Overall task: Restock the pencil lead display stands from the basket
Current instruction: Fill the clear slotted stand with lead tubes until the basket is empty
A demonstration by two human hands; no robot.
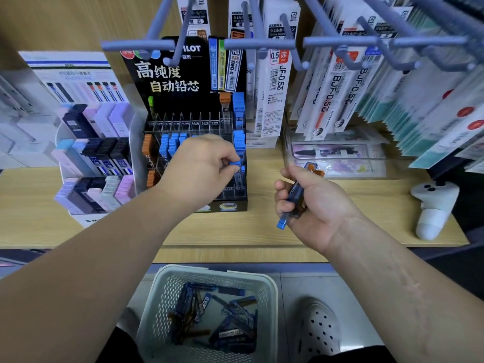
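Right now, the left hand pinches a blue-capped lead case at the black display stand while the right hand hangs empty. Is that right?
Not quite. The head view shows the right hand gripping several lead cases, not empty. The left hand does pinch a blue-capped lead case at the black display stand.

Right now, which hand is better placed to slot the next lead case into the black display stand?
Left. The left hand pinches a blue-capped lead case at the front slots of the black tiered display stand. The right hand is off to its side, gripping a bundle of lead cases.
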